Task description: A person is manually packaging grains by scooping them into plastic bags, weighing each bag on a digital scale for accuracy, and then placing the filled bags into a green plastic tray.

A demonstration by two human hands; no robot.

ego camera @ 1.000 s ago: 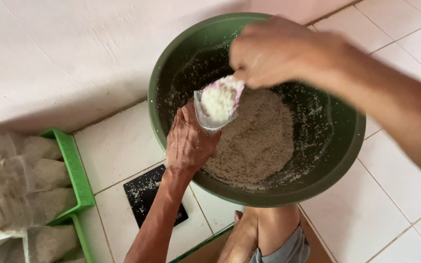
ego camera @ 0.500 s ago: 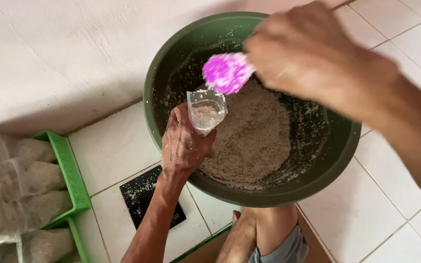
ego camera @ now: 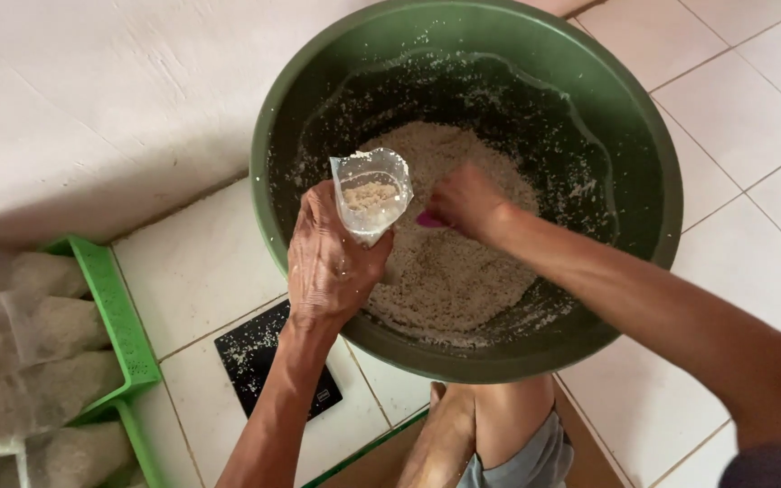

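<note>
A large dark green basin (ego camera: 644,154) stands on the tiled floor and holds a heap of pale grainy mixture (ego camera: 449,262). My left hand (ego camera: 327,262) grips a small clear plastic bag (ego camera: 371,194) upright over the basin's near rim; the bag's mouth is open and a little mixture lies inside. My right hand (ego camera: 467,203) is down in the heap just right of the bag, closed on a pink scoop (ego camera: 428,220), of which only a sliver shows under the fingers.
A small black scale (ego camera: 268,357) dusted with grains lies on the white tiles below my left wrist. A green tray (ego camera: 119,325) at the left holds several filled clear bags (ego camera: 20,361). My knee and foot (ego camera: 476,434) show below the basin.
My right hand has come down from above the bag into the heap with the pink scoop. The left hand still holds the bag, which now has some mixture in it.
</note>
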